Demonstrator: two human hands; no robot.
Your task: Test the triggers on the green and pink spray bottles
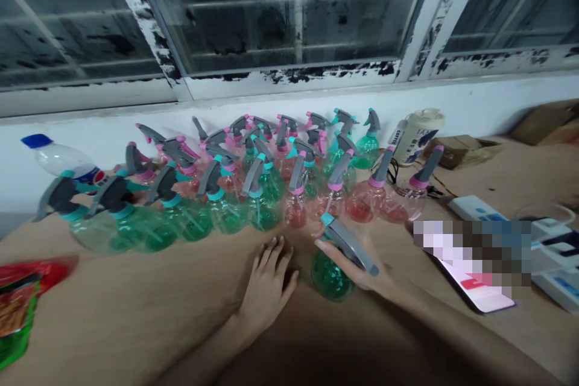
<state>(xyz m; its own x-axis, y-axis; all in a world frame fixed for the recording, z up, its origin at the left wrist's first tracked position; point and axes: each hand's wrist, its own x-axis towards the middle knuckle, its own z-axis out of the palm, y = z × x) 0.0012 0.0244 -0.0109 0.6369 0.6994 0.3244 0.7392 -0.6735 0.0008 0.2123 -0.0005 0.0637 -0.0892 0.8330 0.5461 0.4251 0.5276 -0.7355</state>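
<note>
My right hand (362,259) is wrapped round the neck of a green spray bottle (332,277), whose grey trigger head with a teal tip leans toward me. To its left, my left hand (269,277) lies on the wooden table with fingers stretched out and nothing in it. Just beyond both hands stand several more spray bottles in rows. The nearer left ones, such as this green bottle (263,212), have teal collars; the ones to the right, such as this pink bottle (365,200), have pink collars.
A bottle with a blue cap (58,157) leans at the far left. At the left edge is a red and green food packet (22,307). On the right are a lit phone (484,289), a white cup (418,136), cardboard (465,151) and a white-blue case (556,280). Windows rise behind.
</note>
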